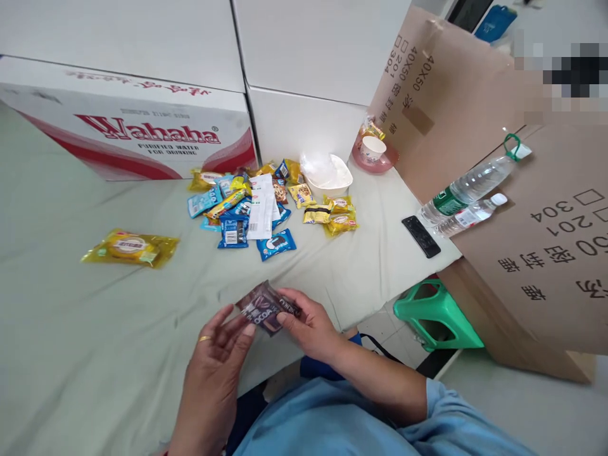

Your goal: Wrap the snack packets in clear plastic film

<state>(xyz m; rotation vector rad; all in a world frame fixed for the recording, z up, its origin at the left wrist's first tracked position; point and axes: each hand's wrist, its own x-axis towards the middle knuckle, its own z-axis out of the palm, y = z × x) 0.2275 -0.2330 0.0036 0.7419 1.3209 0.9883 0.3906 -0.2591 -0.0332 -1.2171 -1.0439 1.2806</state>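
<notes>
A dark brown snack packet (260, 306) with "COCOA" printed on it is held up over the near edge of the cloth-covered table. My right hand (308, 324) grips its right end, thumb on the front and fingers behind. At the packet's lower left edge, my left hand (219, 354) has its thumb against the corner and some fingertips partly behind it; a ring is on one finger. Beyond my hands lies a pile of wrapped snacks, among them a blue packet (276, 244) and a white paper strip (261, 207). A yellow-wrapped packet (129, 247) lies apart at the left.
A Wahaha water carton (142, 136) stands behind the snacks. Near it are a white bowl (338, 183) and a pink plate (380, 163) with a paper cup. A phone (420, 236) and two water bottles lie right, beside cardboard (475, 114). A green stool (437, 316) is below.
</notes>
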